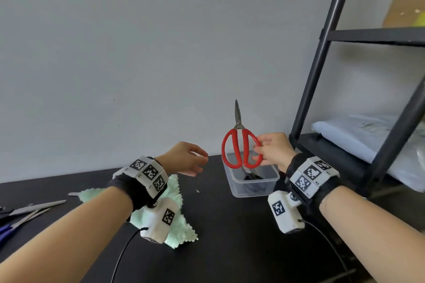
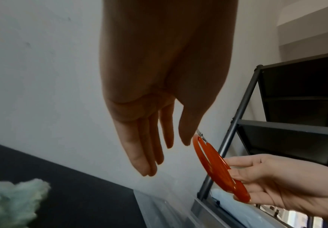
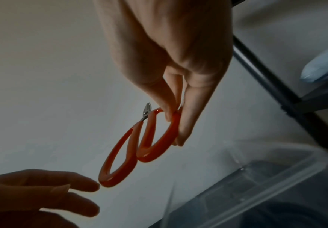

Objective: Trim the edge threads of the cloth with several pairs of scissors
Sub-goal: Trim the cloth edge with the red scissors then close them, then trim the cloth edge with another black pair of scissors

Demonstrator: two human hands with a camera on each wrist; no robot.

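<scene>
The right hand (image 1: 273,149) is holding the red scissors (image 1: 241,147) upright in the air above the clear box (image 1: 253,187), blades closed and pointing up toward the wall. Its grip is pinching the right-hand loop of the handles: in the right wrist view the thumb and fingers (image 3: 190,120) are closing on that loop from both sides, while the other loop is hanging free. The box is sitting on the black counter (image 1: 218,225) near the foot of the black rack (image 1: 322,53), and something dark is lying in it, too dim to name.

The left hand (image 1: 184,158) is hanging in the air just left of the scissors, apart from them. Its grip is holding nothing; the fingers (image 2: 139,146) are reaching out nearly straight and loosely spread, with the tips near the free red loop but not touching it.

The mint-green cloth (image 1: 174,225) is lying crumpled on the counter under the left forearm, its zigzag edge showing at the near side. More scissors (image 1: 30,211) are lying flat at the counter's left edge, blades toward the cloth, one pair with a blue-purple handle. A pale wrapped bundle (image 1: 358,135) is resting on the lower shelf of the rack, and a cardboard box (image 1: 404,9) is standing on the upper one.
</scene>
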